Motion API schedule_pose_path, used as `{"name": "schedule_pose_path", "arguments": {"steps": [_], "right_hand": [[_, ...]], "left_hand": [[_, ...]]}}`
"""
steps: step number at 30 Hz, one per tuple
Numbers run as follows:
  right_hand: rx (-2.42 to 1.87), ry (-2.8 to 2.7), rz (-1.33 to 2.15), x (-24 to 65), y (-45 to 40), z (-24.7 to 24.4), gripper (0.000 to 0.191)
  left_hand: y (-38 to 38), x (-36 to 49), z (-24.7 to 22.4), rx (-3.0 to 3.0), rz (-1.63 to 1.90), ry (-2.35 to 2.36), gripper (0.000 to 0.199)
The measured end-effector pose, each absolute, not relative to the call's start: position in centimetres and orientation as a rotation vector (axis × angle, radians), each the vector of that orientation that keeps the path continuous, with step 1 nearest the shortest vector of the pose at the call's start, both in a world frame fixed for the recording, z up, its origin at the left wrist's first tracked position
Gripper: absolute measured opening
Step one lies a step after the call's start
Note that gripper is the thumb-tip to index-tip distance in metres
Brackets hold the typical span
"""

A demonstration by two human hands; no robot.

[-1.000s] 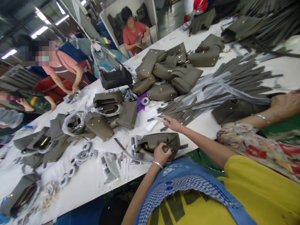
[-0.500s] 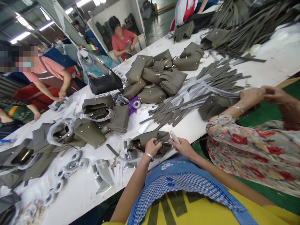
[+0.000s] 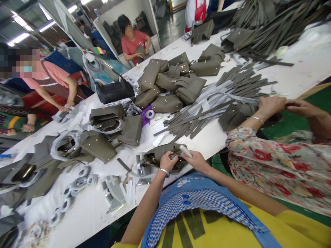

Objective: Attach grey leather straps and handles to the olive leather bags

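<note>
An olive-grey handbag lies at the table's near edge, right in front of me. My left hand, with a silver bangle at its wrist, has its fingers curled on the bag's near side, gripping part of it. My right hand is closed round a pale, whitish stick-like tool, its kind unclear. That hand is close to the left one, over the bag's right end. What the right fingertips touch is too small to make out.
Several olive handbags are heaped mid-table, with cut straps beside them. Wrapped coils and more bags lie to the left. A co-worker in a floral sleeve stands close on my right; other people work across the table.
My right hand and the pale tool have shifted slightly left, closer to my left hand. The left hand keeps its grip on the bag.
</note>
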State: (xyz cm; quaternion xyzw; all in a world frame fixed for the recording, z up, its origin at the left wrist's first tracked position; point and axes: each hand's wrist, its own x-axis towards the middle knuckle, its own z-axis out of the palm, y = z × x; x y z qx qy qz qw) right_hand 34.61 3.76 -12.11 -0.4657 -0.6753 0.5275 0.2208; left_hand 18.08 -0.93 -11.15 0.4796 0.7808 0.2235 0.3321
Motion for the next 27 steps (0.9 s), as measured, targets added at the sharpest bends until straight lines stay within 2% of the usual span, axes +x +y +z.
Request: {"name": "schedule_pose_path", "arguments": {"steps": [4, 9, 13, 19, 23, 25, 27], "right_hand": [[-1.266, -1.970, 1.386, 34.5, 3.3, -11.9, 0.036], [-1.252, -2.247, 1.278, 34.2, 2.3, -12.0, 0.022], [-1.335, -2.171, 1.322, 33.1, 2.1, -12.3, 0.025], [-1.451, -1.436, 1.990, 32.9, 3.7, -12.3, 0.031], [-1.214, -1.386, 2.369, 35.1, 6.7, -12.0, 0.036], [-1.224, -1.528, 2.252, 35.7, 8.7, -12.1, 0.038], [-1.338, -1.741, 1.906, 35.4, 10.9, -12.3, 0.040]], "left_hand": [[-1.4, 18.2, -11.0, 1.261, 0.637, 1.999, 0.017], [-1.7, 17.9, -11.8, 1.217, 0.689, 1.986, 0.015], [-1.4, 17.5, -12.2, 1.209, 0.704, 1.976, 0.013], [-1.8, 16.6, -12.3, 1.237, 0.696, 1.927, 0.021], [-2.2, 16.0, -11.5, 1.258, 0.668, 1.707, 0.032], [-2.3, 15.6, -10.6, 1.266, 0.703, 1.716, 0.034], [-2.5, 15.1, -9.5, 1.270, 0.808, 1.829, 0.034]]}}
